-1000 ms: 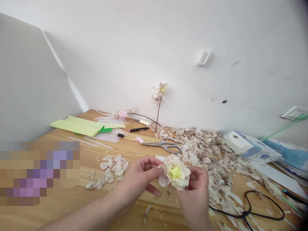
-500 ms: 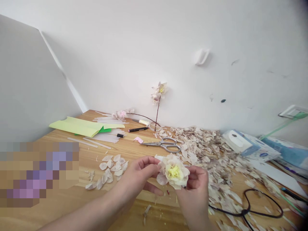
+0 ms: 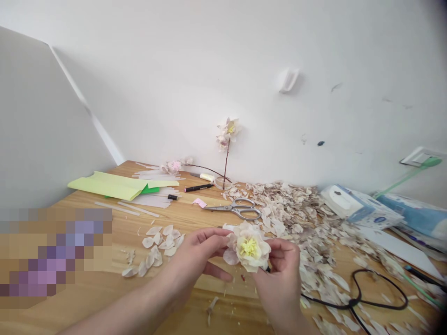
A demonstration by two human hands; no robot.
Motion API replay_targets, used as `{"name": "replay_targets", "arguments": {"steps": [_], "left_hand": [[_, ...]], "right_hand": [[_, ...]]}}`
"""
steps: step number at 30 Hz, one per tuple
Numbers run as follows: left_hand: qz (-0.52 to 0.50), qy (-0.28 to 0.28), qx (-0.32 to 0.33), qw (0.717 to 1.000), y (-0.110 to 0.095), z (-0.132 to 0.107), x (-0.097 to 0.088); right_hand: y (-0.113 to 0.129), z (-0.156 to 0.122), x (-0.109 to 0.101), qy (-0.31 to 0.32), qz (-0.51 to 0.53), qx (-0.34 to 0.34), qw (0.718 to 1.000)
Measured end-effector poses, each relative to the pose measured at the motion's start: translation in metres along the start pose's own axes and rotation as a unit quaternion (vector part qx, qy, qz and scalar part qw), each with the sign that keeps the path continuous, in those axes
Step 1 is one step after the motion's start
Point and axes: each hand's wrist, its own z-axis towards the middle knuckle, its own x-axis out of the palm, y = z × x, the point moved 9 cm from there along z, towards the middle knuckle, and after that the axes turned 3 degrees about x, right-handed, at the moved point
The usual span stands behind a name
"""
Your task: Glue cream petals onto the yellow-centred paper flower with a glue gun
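Observation:
Between my hands is a pale cream flower (image 3: 249,246) with a bright yellow centre, facing up toward me. My right hand (image 3: 282,274) is closed on it from the right, thumb below the bloom; whatever stem it has is hidden. The thumb and index finger of my left hand (image 3: 206,249) pinch the petals at the flower's left edge, and its lower fingers reach out beneath. Just beyond the flower lies a pair of grey scissors (image 3: 237,208). Loose pale petals (image 3: 167,240) are scattered left of my left hand.
A big heap of petals (image 3: 296,200) spreads across the right side, with a black cord (image 3: 352,302) and tissue pack (image 3: 363,207) nearby. Against the wall stands a flower stem (image 3: 226,163). Yellow paper (image 3: 108,184) and a black pen (image 3: 198,188) lie at back left.
The whole view has shifted slightly, so most things sit a little further left. Both hands keep their hold on the flower, with almost no change in pose.

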Motion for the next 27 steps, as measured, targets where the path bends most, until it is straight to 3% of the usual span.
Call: {"name": "replay_targets", "arguments": {"steps": [10, 15, 22, 27], "left_hand": [[-0.029, 0.013, -0.013, 0.999, 0.001, 0.002, -0.001], [-0.053, 0.021, -0.026, 0.998, 0.003, 0.003, 0.0], [-0.122, 0.05, -0.063, 0.989, 0.007, 0.004, 0.001], [-0.145, 0.053, -0.114, 0.981, 0.012, 0.003, 0.0]], "right_hand": [[0.008, -0.001, 0.001, 0.005, -0.027, -0.044, 0.999], [0.0, 0.0, 0.002, 0.003, -0.008, 0.001, 1.0], [-0.015, 0.0, 0.011, 0.049, 0.008, 0.069, 0.996], [-0.017, 0.0, 0.013, 0.067, -0.007, 0.076, 0.995]]}}
